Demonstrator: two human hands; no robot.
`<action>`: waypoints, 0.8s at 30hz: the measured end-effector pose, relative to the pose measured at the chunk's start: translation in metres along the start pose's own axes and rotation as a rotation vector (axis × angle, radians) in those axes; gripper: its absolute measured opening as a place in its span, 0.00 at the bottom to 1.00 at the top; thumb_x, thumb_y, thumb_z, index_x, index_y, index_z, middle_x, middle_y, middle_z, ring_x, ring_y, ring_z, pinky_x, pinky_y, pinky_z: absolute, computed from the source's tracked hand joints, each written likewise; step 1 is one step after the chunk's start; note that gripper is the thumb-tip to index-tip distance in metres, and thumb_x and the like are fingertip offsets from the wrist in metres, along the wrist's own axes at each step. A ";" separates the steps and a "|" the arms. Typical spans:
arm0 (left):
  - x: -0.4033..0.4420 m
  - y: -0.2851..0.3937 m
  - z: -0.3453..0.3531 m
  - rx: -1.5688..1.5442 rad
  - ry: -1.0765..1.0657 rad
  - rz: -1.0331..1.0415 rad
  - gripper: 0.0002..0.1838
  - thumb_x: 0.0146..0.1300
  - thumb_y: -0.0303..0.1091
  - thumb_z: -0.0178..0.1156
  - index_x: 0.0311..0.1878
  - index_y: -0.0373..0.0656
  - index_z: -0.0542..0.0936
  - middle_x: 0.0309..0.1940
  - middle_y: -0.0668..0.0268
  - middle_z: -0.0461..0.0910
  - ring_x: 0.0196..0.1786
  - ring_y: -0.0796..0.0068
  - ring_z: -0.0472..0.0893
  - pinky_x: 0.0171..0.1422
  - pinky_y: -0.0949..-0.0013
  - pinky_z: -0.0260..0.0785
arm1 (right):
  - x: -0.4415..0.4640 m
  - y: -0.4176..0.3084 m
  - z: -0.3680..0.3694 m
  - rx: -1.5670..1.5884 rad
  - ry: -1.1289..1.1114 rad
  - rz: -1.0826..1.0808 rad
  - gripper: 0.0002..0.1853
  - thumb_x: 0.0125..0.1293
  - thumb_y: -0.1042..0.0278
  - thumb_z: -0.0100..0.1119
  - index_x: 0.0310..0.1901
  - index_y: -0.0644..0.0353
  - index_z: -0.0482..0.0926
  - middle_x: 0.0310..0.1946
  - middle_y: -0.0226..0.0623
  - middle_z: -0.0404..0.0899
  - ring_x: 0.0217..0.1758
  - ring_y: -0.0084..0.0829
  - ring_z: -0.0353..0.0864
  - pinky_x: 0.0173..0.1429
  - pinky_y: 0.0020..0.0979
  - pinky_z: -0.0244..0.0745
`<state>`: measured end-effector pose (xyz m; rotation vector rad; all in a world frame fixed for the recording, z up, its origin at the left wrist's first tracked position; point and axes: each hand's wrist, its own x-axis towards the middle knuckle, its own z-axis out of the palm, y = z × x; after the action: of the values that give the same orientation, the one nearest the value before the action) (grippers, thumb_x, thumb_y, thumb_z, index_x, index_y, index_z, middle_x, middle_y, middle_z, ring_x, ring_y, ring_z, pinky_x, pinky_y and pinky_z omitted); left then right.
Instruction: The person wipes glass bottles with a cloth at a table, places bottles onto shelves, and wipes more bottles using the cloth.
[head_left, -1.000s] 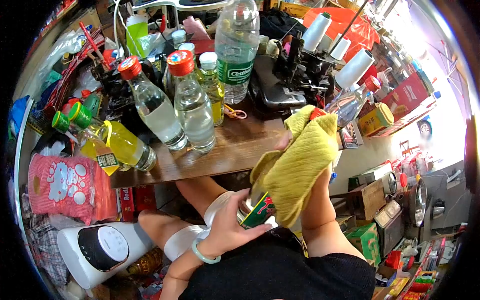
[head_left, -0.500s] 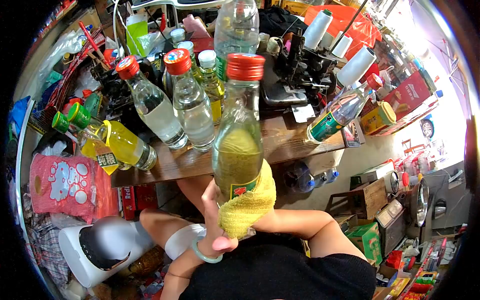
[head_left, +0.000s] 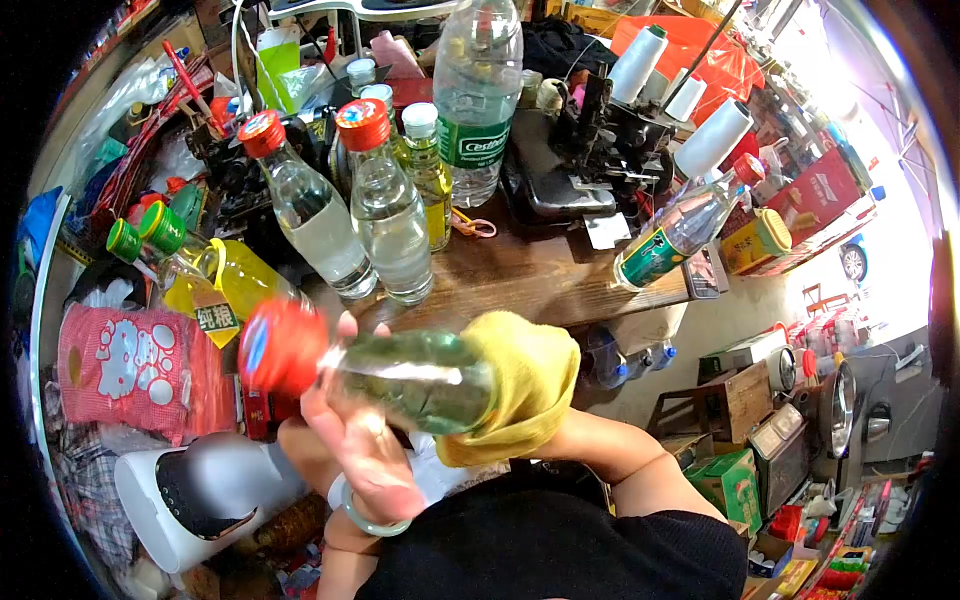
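Note:
A clear glass bottle with a red cap lies tilted nearly level in front of me, its cap end to the left and blurred. A yellow cloth wraps its base. Inside that cloth my right hand is hidden, gripping the bottle; only the right forearm shows. Below the bottle's neck is my left hand, fingers spread and partly behind the glass, with a pale green bangle on its wrist.
Two red-capped bottles stand on the wooden table. Green-capped bottles with yellow wrapping are at the left. A large plastic bottle, a sewing machine and another labelled bottle stand farther back and right.
The bottle has swung from upright to nearly level, cap toward the left. My left hand has come off the cloth and opened near the neck. The cloth has shifted right.

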<state>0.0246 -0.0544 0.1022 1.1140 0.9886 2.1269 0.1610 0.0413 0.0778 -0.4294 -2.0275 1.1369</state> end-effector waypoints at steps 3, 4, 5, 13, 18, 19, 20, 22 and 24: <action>-0.002 0.009 -0.008 0.227 -0.014 0.050 0.41 0.56 0.51 0.69 0.64 0.44 0.59 0.56 0.54 0.68 0.60 0.58 0.71 0.67 0.52 0.63 | -0.003 0.004 0.004 -0.275 -0.114 -0.196 0.32 0.43 0.52 0.75 0.50 0.59 0.79 0.43 0.42 0.81 0.43 0.45 0.82 0.47 0.41 0.76; -0.003 0.008 -0.002 0.192 0.083 0.044 0.33 0.60 0.53 0.65 0.59 0.45 0.63 0.50 0.59 0.71 0.55 0.60 0.74 0.65 0.53 0.64 | -0.008 0.007 0.011 -0.304 -0.129 -0.210 0.32 0.44 0.50 0.74 0.50 0.59 0.78 0.45 0.41 0.81 0.45 0.45 0.82 0.49 0.41 0.76; -0.005 0.001 0.000 -0.007 0.123 0.074 0.24 0.62 0.49 0.62 0.51 0.46 0.64 0.41 0.63 0.68 0.47 0.64 0.74 0.60 0.56 0.66 | -0.013 0.007 0.013 -0.349 -0.139 -0.197 0.33 0.46 0.48 0.72 0.52 0.58 0.78 0.46 0.41 0.81 0.47 0.45 0.81 0.50 0.41 0.76; -0.004 0.003 0.001 -0.192 0.059 0.294 0.26 0.60 0.55 0.65 0.44 0.49 0.63 0.36 0.68 0.72 0.42 0.63 0.78 0.59 0.55 0.68 | 0.006 0.014 0.006 -0.225 0.063 -0.246 0.27 0.51 0.61 0.67 0.54 0.64 0.78 0.46 0.41 0.81 0.48 0.39 0.81 0.52 0.35 0.75; 0.003 -0.015 0.004 0.011 -0.028 0.417 0.23 0.63 0.56 0.59 0.46 0.51 0.63 0.39 0.70 0.68 0.46 0.65 0.74 0.62 0.54 0.66 | -0.032 0.056 0.032 0.887 0.391 0.558 0.24 0.71 0.64 0.51 0.66 0.63 0.66 0.59 0.43 0.72 0.60 0.35 0.73 0.66 0.36 0.66; 0.004 -0.017 0.002 0.074 -0.063 0.411 0.23 0.64 0.56 0.58 0.46 0.50 0.63 0.39 0.69 0.69 0.46 0.64 0.74 0.61 0.54 0.67 | -0.031 0.059 0.030 0.999 0.400 0.607 0.24 0.73 0.62 0.49 0.67 0.62 0.63 0.61 0.42 0.70 0.62 0.34 0.71 0.68 0.36 0.63; 0.006 -0.018 0.000 0.137 -0.097 0.406 0.23 0.65 0.56 0.57 0.47 0.49 0.62 0.39 0.67 0.69 0.46 0.64 0.75 0.60 0.54 0.68 | -0.031 0.061 0.029 1.108 0.415 0.659 0.25 0.75 0.60 0.46 0.69 0.61 0.60 0.63 0.41 0.68 0.63 0.33 0.69 0.71 0.36 0.61; 0.013 -0.028 0.006 0.104 -0.072 0.455 0.23 0.66 0.55 0.55 0.48 0.47 0.62 0.40 0.65 0.69 0.45 0.62 0.76 0.57 0.55 0.69 | -0.024 0.057 0.021 0.845 0.335 0.546 0.24 0.76 0.60 0.45 0.69 0.60 0.61 0.62 0.39 0.69 0.64 0.33 0.69 0.71 0.37 0.62; 0.019 -0.031 0.007 0.150 -0.079 0.458 0.23 0.66 0.55 0.55 0.48 0.47 0.62 0.39 0.64 0.70 0.44 0.61 0.76 0.57 0.55 0.69 | -0.028 0.059 0.013 1.169 0.407 0.715 0.22 0.76 0.60 0.45 0.67 0.58 0.63 0.61 0.37 0.70 0.63 0.31 0.71 0.69 0.35 0.65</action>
<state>0.0251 -0.0204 0.0891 1.6134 0.9357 2.3626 0.1654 0.0492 0.0122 -0.6823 -0.6009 2.1828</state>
